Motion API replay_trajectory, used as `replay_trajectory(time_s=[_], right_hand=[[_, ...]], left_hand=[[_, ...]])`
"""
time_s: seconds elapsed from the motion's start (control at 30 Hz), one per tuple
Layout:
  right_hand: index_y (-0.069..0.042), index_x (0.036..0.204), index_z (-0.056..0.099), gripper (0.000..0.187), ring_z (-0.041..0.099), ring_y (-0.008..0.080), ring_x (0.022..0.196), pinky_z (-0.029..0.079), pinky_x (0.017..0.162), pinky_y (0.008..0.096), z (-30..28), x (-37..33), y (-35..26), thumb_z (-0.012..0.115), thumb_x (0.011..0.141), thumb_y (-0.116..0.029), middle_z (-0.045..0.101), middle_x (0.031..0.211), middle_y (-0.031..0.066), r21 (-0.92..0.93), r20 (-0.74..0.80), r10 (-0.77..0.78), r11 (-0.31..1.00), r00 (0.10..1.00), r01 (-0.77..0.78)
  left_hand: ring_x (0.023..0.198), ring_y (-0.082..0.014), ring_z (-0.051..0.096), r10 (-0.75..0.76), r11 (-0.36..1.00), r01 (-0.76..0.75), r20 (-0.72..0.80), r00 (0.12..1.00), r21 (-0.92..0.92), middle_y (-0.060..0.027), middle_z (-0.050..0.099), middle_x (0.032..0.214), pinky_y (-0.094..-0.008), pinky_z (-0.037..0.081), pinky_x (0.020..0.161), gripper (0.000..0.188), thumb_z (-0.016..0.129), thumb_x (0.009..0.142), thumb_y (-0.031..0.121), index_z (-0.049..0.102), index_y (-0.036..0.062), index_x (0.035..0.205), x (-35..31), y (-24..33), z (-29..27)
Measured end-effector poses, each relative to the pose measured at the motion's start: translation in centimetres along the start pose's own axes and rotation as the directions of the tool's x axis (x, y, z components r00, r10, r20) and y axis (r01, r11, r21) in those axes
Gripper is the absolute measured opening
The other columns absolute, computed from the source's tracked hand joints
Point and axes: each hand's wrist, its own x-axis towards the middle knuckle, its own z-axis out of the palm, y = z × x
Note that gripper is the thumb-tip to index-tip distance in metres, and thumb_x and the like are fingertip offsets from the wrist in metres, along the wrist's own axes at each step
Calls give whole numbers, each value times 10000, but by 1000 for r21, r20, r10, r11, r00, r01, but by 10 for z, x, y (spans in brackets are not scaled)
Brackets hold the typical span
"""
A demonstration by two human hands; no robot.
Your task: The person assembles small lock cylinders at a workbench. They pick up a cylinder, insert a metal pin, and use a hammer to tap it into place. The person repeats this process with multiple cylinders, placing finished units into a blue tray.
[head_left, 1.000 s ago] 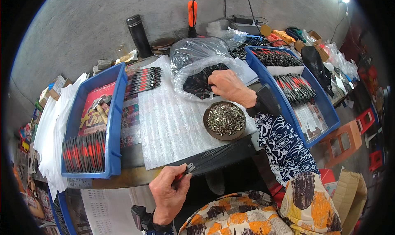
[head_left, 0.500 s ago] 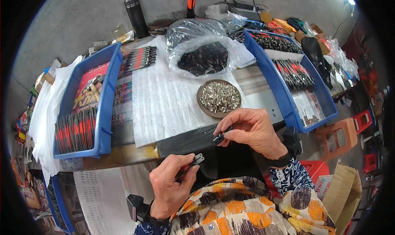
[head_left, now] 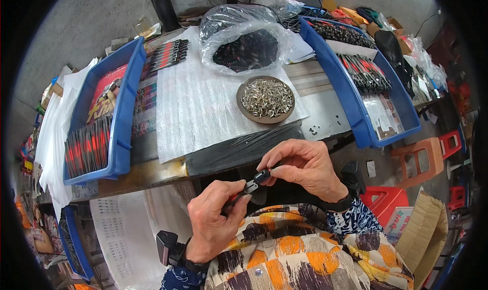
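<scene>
My left hand (head_left: 216, 208) is closed on a slim dark tool part whose grey forked end (head_left: 251, 187) sticks out past the fingertips. A small black plastic piece (head_left: 262, 176) is pinched between the thumb and fingers of my right hand (head_left: 307, 170). The black piece meets the grey end, in front of the table edge and above my lap; whether it sits over the end or only touches it, I cannot tell. Beyond my hands, a round brown dish (head_left: 267, 120) holds many small silvery metal pins (head_left: 267, 97). My fingers hide most of the tool part.
Blue trays stand at left (head_left: 122, 153) and right (head_left: 351, 122), holding black-and-red tools. More tools (head_left: 168, 53) lie in a row near the left tray. A clear plastic bag (head_left: 208, 61) of black parts rests on white foam sheet (head_left: 193, 112). Plastic stools stand at right.
My hands have come together, bringing the black piece against the grey forked end. The view has shifted slightly, so the table things sit higher in it.
</scene>
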Motion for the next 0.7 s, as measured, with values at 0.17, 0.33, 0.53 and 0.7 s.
replay_trajectory(time_s=[0.17,0.33,0.53,0.7], right_hand=[[68,1031,642,132,686,163,866,582,747,251,1,-2,4,620,904,44,664,1048,128,12,13,10,1000,1000,-10],[65,1037,642,133,691,171,859,588,752,262,2,-5,15,613,911,38,670,1021,122,26,69,54,998,996,-56],[53,1039,642,138,681,156,880,581,772,268,2,-7,25,628,904,29,667,1002,101,49,131,110,992,985,-117],[43,1057,646,197,674,154,869,561,761,257,0,-8,20,682,875,-21,685,1008,111,-313,230,54,949,972,22]], left_hand=[[628,-106,568,8,1000,-8,5,1000,3,-76,654,779,-229,446,555,181,733,750,-52,679,-19,920,0,0,2],[647,-125,604,31,999,-32,51,998,18,-89,671,799,-236,471,569,178,719,765,-64,686,-19,934,-3,-4,3],[652,-232,623,100,995,-100,43,994,1,-109,654,817,-301,493,557,224,727,765,-52,674,13,973,-13,-15,11],[671,-252,636,87,996,-89,68,994,27,-118,651,822,-317,502,571,232,729,761,-51,668,10,977,-21,-21,11]])
